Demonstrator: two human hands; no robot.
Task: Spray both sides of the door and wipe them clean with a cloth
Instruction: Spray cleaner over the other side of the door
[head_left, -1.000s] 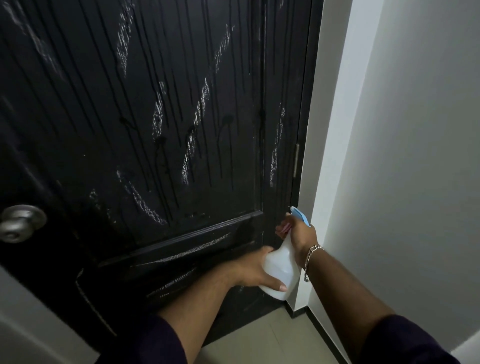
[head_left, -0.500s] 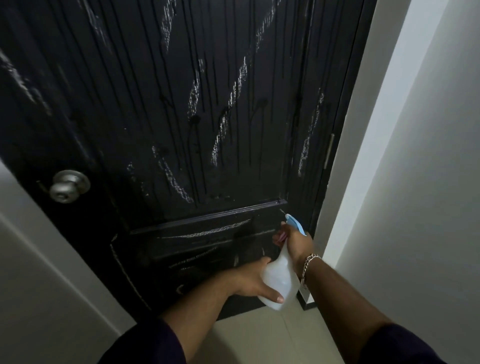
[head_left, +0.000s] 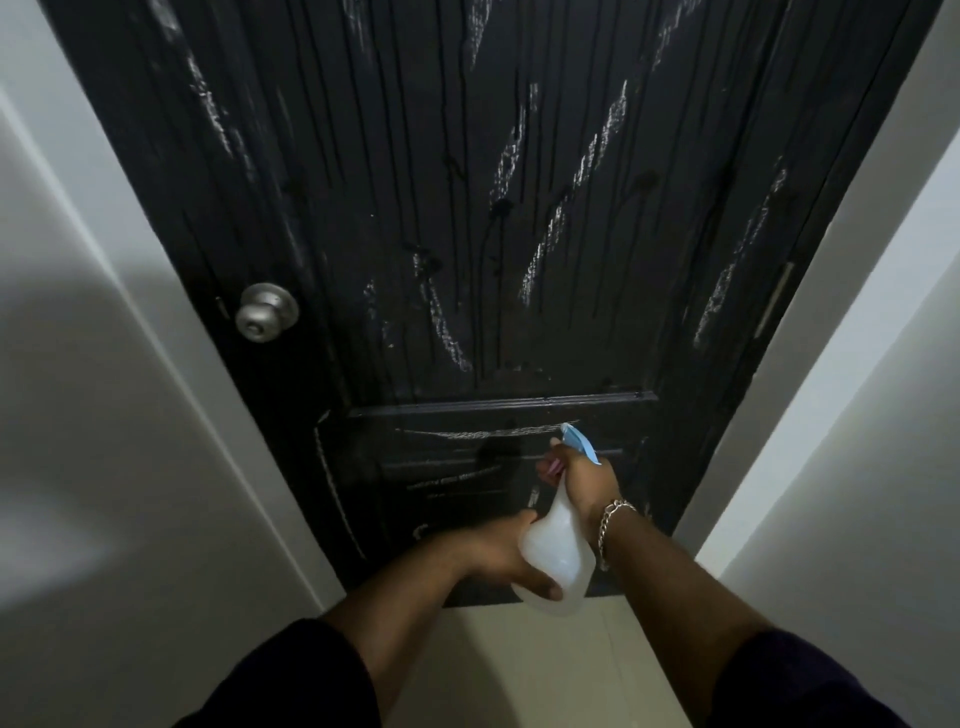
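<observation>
Fingers (head_left: 550, 467) of R hand (head_left: 587, 480) curl round neck & trigger of spray bottle (head_left: 556, 551), blue nozzle at 12 o'clock toward black door (head_left: 467, 208). L hand (head_left: 501, 558) cups bottle base from 9 o'clock, thumb wrapped under. Bottle near door's lower panel, at 5 o'clock from knob (head_left: 266, 312). Door streaked w/ white marks, drips.

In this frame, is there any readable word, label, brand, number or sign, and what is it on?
None can be read.
Door: white chalky streaks and dark drip trails only, no letters.
Spray bottle: plain translucent body and blue nozzle, no label showing; held by the right hand and the left hand.
Doorknob: no legible marking.
</observation>
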